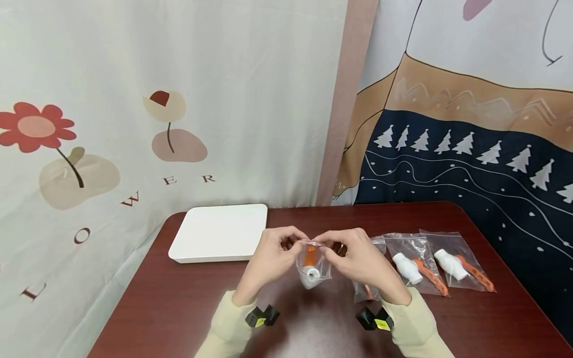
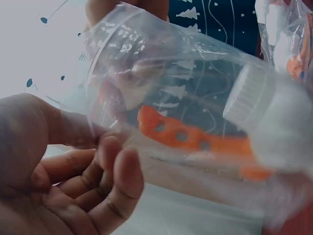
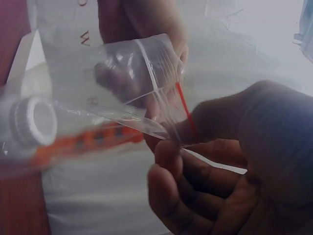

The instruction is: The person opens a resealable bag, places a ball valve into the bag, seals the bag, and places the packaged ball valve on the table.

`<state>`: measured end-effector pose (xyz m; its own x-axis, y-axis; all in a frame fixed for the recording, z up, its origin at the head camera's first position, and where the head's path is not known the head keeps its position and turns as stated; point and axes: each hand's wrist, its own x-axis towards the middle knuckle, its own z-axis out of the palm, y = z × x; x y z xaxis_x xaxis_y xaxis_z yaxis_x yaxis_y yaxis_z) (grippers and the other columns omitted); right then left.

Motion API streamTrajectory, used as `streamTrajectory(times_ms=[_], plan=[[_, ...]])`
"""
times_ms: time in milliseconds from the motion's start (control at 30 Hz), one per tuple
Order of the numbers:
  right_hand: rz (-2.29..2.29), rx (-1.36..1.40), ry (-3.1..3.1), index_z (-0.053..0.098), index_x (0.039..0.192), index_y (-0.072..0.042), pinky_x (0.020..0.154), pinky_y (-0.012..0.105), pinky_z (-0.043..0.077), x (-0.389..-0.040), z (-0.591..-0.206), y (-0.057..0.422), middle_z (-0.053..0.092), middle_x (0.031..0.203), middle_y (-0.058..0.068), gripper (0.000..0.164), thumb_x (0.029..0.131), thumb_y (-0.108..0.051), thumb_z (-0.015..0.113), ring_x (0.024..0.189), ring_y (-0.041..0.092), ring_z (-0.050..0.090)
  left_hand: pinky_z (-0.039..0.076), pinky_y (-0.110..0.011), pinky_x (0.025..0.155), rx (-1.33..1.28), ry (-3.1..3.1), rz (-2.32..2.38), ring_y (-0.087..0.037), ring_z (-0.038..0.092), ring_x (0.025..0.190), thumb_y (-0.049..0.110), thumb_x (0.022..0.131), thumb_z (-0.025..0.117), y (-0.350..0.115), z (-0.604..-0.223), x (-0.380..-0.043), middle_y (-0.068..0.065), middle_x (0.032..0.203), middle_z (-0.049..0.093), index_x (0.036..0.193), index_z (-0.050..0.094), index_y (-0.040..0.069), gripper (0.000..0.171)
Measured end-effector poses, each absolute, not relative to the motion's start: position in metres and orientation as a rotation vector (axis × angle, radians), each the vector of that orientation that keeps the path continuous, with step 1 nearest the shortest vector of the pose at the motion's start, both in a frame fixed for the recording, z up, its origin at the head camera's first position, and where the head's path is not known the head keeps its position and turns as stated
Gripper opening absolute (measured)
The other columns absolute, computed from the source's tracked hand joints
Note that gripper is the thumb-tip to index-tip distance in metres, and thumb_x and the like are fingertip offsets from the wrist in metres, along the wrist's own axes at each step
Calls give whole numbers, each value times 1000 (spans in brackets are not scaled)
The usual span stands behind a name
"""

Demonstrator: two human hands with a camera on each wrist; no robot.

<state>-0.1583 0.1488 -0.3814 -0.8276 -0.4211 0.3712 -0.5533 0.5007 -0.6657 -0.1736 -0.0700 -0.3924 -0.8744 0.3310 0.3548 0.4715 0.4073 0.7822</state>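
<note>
Both hands hold up a clear zip-lock bag (image 1: 325, 268) above the table, pinching its mouth at opposite sides. My left hand (image 1: 274, 253) has thumb and fingertips on one side of the opening. On the other side, the thumb and fingers of my right hand (image 1: 357, 256) grip the plastic near a red line (image 3: 186, 108). Inside the bag hangs a white plastic valve (image 2: 286, 122) with a ribbed collar. Its orange handle (image 2: 195, 139), which has holes along it, points up toward the mouth. In the right wrist view the bag's mouth looks spread apart.
Two bagged valves with orange handles, a nearer one (image 1: 408, 268) and an outer one (image 1: 451, 264), lie at the right. Another bag (image 1: 360, 292) is partly hidden under my right forearm. A white tray (image 1: 219, 233) sits at the back left of the dark red table (image 1: 170, 303).
</note>
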Motion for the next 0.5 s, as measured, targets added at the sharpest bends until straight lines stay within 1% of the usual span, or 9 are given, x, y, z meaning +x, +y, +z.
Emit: streamTrajectory(times_ms=[100,233,333,400,467,500], plan=[[1245,869,-2579,73,104,-18,57,23,51,-158,-382,149,64,74,-11,26,88,1,68,62,2,54,44,-20,50,-646,-2481,-1525,-9,55,56,2,90,67,-73,-388,-172,-2,71,71,87,77,16,18],[1245,909,-2545,63,96,-18,57,22,51,-158,-384,147,62,78,-9,24,87,4,69,65,3,56,45,-21,48,-564,-2448,-1558,-11,57,53,0,89,65,-75,-385,-169,-1,68,69,89,77,16,20],[1199,986,-2511,65,92,-19,57,21,50,-158,-385,146,62,78,-10,25,86,6,66,64,3,55,44,-21,47,-520,-2423,-1569,-11,56,50,-2,88,63,-76,-384,-169,-1,66,66,90,76,15,22],[1182,1045,-2515,70,93,-22,56,20,49,-157,-386,147,62,77,-12,26,88,3,66,62,2,54,44,-22,46,-496,-2407,-1583,-13,57,48,-3,88,60,-76,-384,-169,-2,65,64,92,76,13,23],[1173,1094,-2545,74,97,-24,55,20,49,-155,-386,147,63,78,-14,20,92,-6,69,61,1,54,44,-22,45,-479,-2397,-1588,-14,58,47,-4,89,59,-77,-384,-170,-3,65,64,93,76,14,24],[1165,1107,-2569,75,99,-25,56,19,49,-154,-385,147,64,80,-15,14,94,-13,71,61,1,54,43,-21,46,-471,-2398,-1574,-13,56,48,-3,89,58,-77,-384,-170,-4,65,64,93,76,15,27]])
